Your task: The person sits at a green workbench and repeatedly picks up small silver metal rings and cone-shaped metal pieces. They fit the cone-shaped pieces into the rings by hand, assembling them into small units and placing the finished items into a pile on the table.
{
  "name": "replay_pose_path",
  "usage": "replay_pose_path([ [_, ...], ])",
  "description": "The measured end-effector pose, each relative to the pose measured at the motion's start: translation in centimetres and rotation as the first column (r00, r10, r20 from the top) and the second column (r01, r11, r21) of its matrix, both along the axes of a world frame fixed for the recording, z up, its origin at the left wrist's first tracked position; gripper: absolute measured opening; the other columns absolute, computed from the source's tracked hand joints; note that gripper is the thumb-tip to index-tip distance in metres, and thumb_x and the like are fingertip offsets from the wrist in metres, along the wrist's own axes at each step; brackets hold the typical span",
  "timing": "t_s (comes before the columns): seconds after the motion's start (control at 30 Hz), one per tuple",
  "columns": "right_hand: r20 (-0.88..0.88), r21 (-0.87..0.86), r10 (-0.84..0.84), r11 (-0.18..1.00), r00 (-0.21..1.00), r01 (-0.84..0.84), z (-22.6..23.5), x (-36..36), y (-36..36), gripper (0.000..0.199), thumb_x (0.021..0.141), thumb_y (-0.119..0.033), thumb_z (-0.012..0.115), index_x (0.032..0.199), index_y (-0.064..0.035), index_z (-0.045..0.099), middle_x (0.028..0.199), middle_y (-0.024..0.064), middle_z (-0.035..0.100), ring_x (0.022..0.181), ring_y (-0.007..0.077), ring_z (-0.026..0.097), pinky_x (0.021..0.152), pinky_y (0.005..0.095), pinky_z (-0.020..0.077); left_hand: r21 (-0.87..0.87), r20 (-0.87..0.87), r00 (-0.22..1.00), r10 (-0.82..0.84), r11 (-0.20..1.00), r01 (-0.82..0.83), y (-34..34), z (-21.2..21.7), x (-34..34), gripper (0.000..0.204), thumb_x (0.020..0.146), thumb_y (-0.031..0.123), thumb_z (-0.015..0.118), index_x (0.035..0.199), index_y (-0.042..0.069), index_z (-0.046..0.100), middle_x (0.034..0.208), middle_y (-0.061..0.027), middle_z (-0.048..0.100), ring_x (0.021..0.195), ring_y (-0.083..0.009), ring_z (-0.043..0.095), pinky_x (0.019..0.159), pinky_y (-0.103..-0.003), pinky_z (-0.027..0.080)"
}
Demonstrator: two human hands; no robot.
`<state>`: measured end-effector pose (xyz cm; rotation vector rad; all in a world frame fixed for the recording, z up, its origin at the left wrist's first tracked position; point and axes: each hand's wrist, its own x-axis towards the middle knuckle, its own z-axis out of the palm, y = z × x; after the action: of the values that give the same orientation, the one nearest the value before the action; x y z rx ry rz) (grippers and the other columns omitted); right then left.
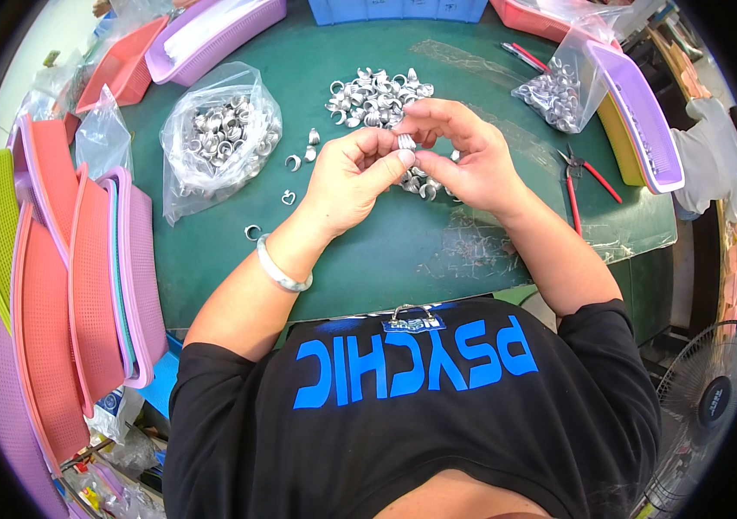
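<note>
Between my two hands, above the table's middle, is a silver ring (405, 143) with a ridged band. The thumb and bent fingers of my left hand (353, 169) pinch it from the left. My right hand (469, 156) closes on its other side, thumb and forefinger at the band. Just beyond my hands lies a loose pile of silver rings (373, 93), and more rings (424, 187) show beneath them. A few single rings (293, 162) are scattered left of my left hand. Farther left, a clear plastic bag (221, 130) holds many rings.
Red-handled pliers (572, 183) lie open at the right, with another red-handled tool (524, 57) farther back. A clear bag of rings (559, 91) leans by a purple basket (637, 117). Stacked plastic baskets (96, 285) crowd the left edge. A fan (701, 415) stands at lower right.
</note>
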<state>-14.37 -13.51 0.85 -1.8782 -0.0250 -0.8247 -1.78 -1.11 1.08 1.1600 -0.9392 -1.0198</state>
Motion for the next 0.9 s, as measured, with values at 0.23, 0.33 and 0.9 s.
replay_pose_path([
  [0.23, 0.007, -0.053, -0.004, 0.999, 1.000, 0.004, 0.25, -0.02, 0.00, 0.047, 0.072, 0.005, 0.060, 0.117, -0.0053, 0.050, 0.097, 0.0052, 0.062, 0.084, 0.0128, 0.059, 0.070, 0.0248, 0.0451, -0.019, -0.066, 0.998, -0.015, 1.000, 0.014, -0.04, -0.41, 0.17, 0.010, 0.082, 0.006, 0.059, 0.090, 0.001, 0.057, 0.078, 0.0018, 0.056, 0.067, -0.0040, 0.048, 0.059, -0.018, 0.039],
  [0.33, 0.004, -0.064, -0.009, 0.998, 1.000, 0.009, 0.33, -0.06, -0.04, 0.048, 0.072, 0.006, 0.059, 0.117, -0.0053, 0.050, 0.097, 0.0052, 0.062, 0.086, 0.0131, 0.058, 0.071, 0.0251, 0.0451, -0.029, -0.067, 0.998, -0.018, 0.999, 0.017, -0.07, -0.44, 0.18, 0.010, 0.081, 0.005, 0.059, 0.090, 0.001, 0.057, 0.079, 0.0024, 0.055, 0.067, -0.0033, 0.048, 0.059, -0.018, 0.039],
  [0.9, 0.002, -0.035, -0.078, 0.996, 0.997, 0.078, 0.29, 0.00, -0.42, 0.042, 0.073, 0.007, 0.056, 0.114, -0.0035, 0.052, 0.096, 0.0062, 0.061, 0.084, 0.0133, 0.057, 0.071, 0.0254, 0.0455, -0.072, 0.007, 0.999, 0.038, 0.997, -0.037, -0.30, -0.61, 0.08, 0.020, 0.080, 0.004, 0.059, 0.100, 0.003, 0.056, 0.081, 0.0005, 0.055, 0.067, -0.0058, 0.052, 0.057, -0.019, 0.043],
])
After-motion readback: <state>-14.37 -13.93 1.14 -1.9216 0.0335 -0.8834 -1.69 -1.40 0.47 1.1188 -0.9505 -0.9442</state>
